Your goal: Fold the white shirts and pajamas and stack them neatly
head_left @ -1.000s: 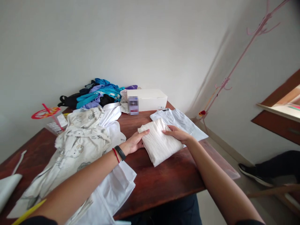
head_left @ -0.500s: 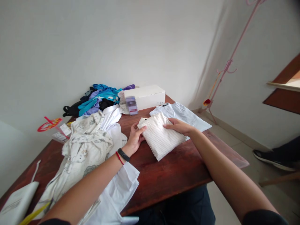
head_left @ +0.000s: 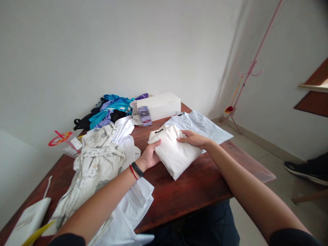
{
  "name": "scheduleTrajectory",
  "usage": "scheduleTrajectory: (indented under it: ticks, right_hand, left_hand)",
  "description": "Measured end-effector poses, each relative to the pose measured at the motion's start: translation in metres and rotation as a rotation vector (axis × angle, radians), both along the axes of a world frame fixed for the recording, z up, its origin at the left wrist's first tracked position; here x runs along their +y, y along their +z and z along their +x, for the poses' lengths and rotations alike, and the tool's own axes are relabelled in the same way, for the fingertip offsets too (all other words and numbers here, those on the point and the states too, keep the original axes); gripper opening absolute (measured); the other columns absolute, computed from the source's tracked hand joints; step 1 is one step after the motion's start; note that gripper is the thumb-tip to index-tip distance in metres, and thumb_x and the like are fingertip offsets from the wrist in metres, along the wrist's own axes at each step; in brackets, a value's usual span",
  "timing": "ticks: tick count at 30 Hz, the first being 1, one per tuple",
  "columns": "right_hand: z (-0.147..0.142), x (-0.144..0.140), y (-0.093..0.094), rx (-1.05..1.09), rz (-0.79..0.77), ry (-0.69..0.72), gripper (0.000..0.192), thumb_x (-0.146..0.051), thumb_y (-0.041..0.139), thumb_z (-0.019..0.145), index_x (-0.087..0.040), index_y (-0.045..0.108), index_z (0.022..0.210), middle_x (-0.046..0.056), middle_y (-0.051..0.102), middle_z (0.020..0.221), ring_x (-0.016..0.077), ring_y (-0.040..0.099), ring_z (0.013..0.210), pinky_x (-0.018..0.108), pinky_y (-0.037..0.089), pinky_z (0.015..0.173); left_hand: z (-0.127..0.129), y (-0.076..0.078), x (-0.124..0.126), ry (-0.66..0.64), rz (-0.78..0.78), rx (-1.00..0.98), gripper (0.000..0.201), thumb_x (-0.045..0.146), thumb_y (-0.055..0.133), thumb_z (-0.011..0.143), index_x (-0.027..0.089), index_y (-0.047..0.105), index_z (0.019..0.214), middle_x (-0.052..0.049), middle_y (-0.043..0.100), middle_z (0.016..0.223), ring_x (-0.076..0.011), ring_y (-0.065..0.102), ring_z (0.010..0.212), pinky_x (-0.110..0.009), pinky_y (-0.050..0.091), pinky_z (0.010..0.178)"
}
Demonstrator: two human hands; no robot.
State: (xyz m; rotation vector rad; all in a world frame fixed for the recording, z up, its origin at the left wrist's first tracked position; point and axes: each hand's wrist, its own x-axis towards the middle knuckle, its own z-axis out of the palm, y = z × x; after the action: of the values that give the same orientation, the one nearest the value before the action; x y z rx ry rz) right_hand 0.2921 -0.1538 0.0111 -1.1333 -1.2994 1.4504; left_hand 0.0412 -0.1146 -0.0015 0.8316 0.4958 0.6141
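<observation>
The left hand (head_left: 151,155) has closed its grip on the left edge of the folded striped shirt (head_left: 174,150), thumb now on top. The right hand (head_left: 192,138) rests open and flat on the shirt's far side, which lies mid-bench (head_left: 194,188), partly overlapping the white shirt (head_left: 205,126) at the right edge.

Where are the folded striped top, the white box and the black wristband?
folded striped top (head_left: 176,153), head view, middle of the ribbed fabric.
white box (head_left: 160,102), head view, its top face.
black wristband (head_left: 137,169), head view, band on the left wrist.
</observation>
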Motion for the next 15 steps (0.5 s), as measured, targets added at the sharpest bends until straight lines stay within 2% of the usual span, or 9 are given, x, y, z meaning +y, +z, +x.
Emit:
scheduleTrajectory:
  ticks: [4,6,9,12,15]
  right_hand:
    - [0.007,0.003,0.001,0.027,0.015,-0.021,0.039,-0.045,0.081,0.083,-0.025,0.075,0.116,0.008,0.079,0.109,0.0276,0.074,0.094,0.038,0.06,0.08]
    - [0.015,0.009,-0.001,0.049,0.024,-0.129,0.038,-0.051,0.075,0.087,-0.024,0.076,0.113,0.008,0.079,0.106,0.0266,0.073,0.09,0.037,0.059,0.076]
    - [0.024,0.021,-0.013,0.058,0.052,-0.366,0.039,-0.053,0.061,0.095,-0.021,0.076,0.111,0.009,0.079,0.102,0.0248,0.072,0.085,0.035,0.058,0.071]
    - [0.022,0.031,-0.03,-0.159,0.128,-0.479,0.032,-0.043,0.057,0.095,-0.022,0.074,0.11,0.007,0.076,0.082,0.0218,0.066,0.069,0.033,0.053,0.062]
    - [0.01,0.033,-0.042,-0.405,0.241,-0.423,0.02,-0.035,0.064,0.089,-0.02,0.075,0.096,0.004,0.068,0.066,0.0203,0.06,0.06,0.034,0.049,0.064]
  left_hand:
    - [0.002,0.012,0.005,0.057,0.027,0.041,0.052,0.043,0.071,0.088,0.018,0.062,0.133,-0.013,0.072,0.129,-0.0352,0.062,0.129,-0.05,0.048,0.113]
    - [0.004,0.022,0.01,0.109,0.046,0.05,0.051,0.044,0.07,0.088,0.018,0.062,0.132,-0.012,0.072,0.13,-0.0351,0.062,0.129,-0.05,0.049,0.112]
    - [0.014,0.044,0.024,0.199,0.089,0.014,0.049,0.041,0.067,0.089,0.017,0.063,0.131,-0.011,0.072,0.129,-0.0345,0.063,0.126,-0.048,0.051,0.11]
    - [0.037,0.07,0.045,0.239,0.144,-0.061,0.047,0.039,0.064,0.092,0.016,0.063,0.133,-0.011,0.074,0.125,-0.0345,0.065,0.122,-0.049,0.051,0.108]
    - [0.072,0.089,0.065,0.201,0.156,-0.15,0.047,0.039,0.059,0.096,0.014,0.061,0.136,-0.013,0.074,0.122,-0.035,0.066,0.119,-0.051,0.051,0.106]
